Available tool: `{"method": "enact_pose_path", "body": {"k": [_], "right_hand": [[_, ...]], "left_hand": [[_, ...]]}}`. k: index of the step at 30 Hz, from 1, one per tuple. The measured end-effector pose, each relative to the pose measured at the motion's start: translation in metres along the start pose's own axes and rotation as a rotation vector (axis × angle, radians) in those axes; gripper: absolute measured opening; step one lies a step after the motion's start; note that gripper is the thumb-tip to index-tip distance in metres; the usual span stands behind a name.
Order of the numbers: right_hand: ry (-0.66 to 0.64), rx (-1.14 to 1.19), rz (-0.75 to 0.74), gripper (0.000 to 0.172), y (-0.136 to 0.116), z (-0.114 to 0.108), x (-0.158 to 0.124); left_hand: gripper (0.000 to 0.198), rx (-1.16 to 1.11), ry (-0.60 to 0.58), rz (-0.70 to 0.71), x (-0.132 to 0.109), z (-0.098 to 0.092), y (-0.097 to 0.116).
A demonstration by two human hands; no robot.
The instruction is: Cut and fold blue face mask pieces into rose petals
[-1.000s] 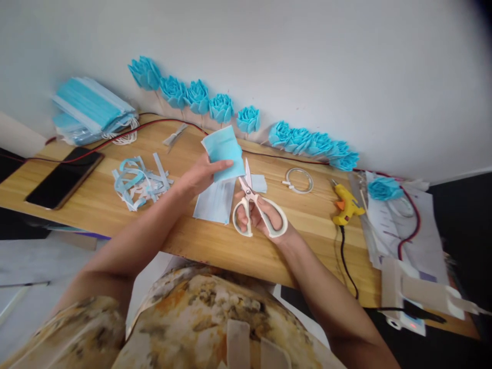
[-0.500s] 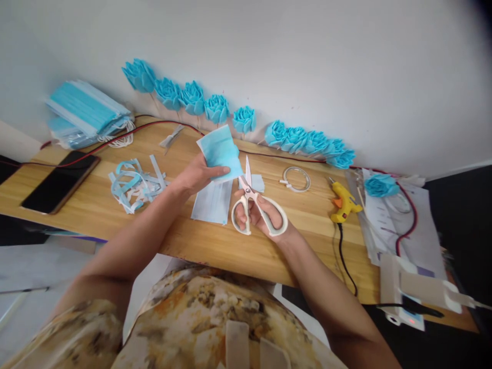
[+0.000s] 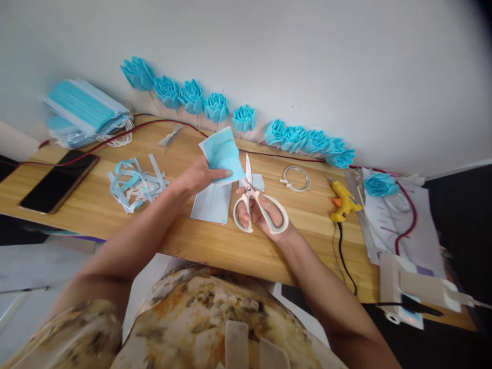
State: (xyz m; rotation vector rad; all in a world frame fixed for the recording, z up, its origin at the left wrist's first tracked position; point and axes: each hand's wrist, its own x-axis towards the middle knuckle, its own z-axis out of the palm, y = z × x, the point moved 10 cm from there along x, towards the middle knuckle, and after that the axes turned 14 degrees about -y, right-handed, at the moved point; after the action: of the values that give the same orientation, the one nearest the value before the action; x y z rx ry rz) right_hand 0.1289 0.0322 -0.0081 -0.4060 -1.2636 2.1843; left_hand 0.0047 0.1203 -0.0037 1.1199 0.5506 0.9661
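Note:
My left hand [image 3: 203, 177] grips a light blue sheet of mask fabric [image 3: 223, 151] above the table, thumb on its front face and the other fingers behind it. White-handled scissors [image 3: 249, 192] are in my right hand [image 3: 265, 212], with fingers through the loops and the blades slightly apart, pointing away from me. The blades are beside the lower right corner of the held sheet; whether they touch it I cannot tell. Beneath lie a paler flat sheet [image 3: 211, 204] and a small pale blue piece [image 3: 257, 182], partly hidden behind the scissors.
Blue fabric flowers [image 3: 217, 107] line the wall. At left are stacked face masks [image 3: 86, 107], a phone [image 3: 59, 182] and cut strips [image 3: 134, 184]. To the right are a tape roll [image 3: 298, 179], a yellow glue gun [image 3: 343, 201], another flower [image 3: 381, 184] and a power strip [image 3: 400, 292].
The held sheet and my left hand have shifted slightly right. The scissors have turned a little, and their blades look closer together.

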Motion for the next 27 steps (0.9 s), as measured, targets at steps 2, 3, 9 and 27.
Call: {"method": "enact_pose_path", "body": {"k": [2,3,9,27], "right_hand": [[0.019,0.000,-0.003,0.057,-0.0004,-0.0009,-0.0003],[0.025,0.000,-0.004,0.057,-0.0005,-0.0012,-0.0004],[0.059,0.010,-0.018,0.055,-0.0024,-0.0014,-0.0012],[0.096,-0.104,-0.018,0.058,-0.0039,-0.0075,-0.0055]], "left_hand": [[0.045,0.006,-0.004,0.008,0.0004,-0.0001,0.0002],[0.045,0.010,-0.003,0.012,0.0005,-0.0003,0.0003],[0.045,0.017,0.014,0.031,0.0001,-0.0011,0.0030],[0.047,0.023,-0.006,0.047,0.0002,0.0017,0.0077]]}}
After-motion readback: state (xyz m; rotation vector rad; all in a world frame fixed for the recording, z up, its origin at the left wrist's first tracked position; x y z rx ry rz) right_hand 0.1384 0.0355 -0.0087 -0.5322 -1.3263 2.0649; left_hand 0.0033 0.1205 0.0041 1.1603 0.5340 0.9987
